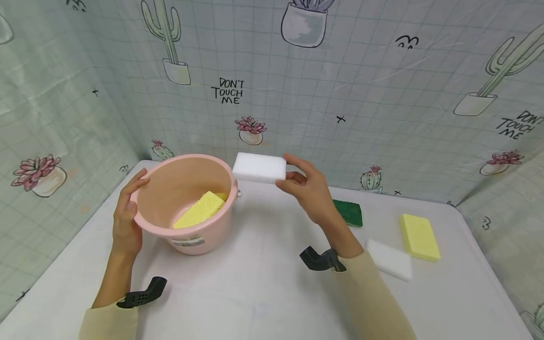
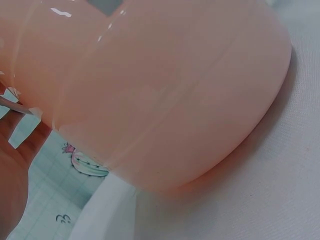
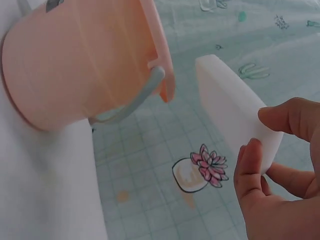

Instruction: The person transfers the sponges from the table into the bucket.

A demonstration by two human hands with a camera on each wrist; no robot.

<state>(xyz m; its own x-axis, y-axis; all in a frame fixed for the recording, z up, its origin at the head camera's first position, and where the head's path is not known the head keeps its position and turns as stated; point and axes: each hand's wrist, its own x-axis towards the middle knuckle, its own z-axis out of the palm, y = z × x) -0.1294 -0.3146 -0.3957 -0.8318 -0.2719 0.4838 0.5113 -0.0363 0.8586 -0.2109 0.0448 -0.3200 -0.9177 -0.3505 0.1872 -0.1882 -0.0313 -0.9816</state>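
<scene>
White sponge (image 1: pixel 259 168) sits pinched in the right hand (image 1: pixel 309 190), long axis level, just right of the pink bucket (image 1: pixel 155 215) rim. Left hand (image 1: pixel 126 218) curls around the bucket's near-left rim on the table (image 1: pixel 263 288), steadying it.

Bright, even light, soft shadows; head view bends at edges, left wrist view blurred.

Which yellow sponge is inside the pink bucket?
The yellow sponge leaning tilted inside the pink bucket, next to the left hand. The other yellow sponge lies flat on the table, far on the right.
</scene>
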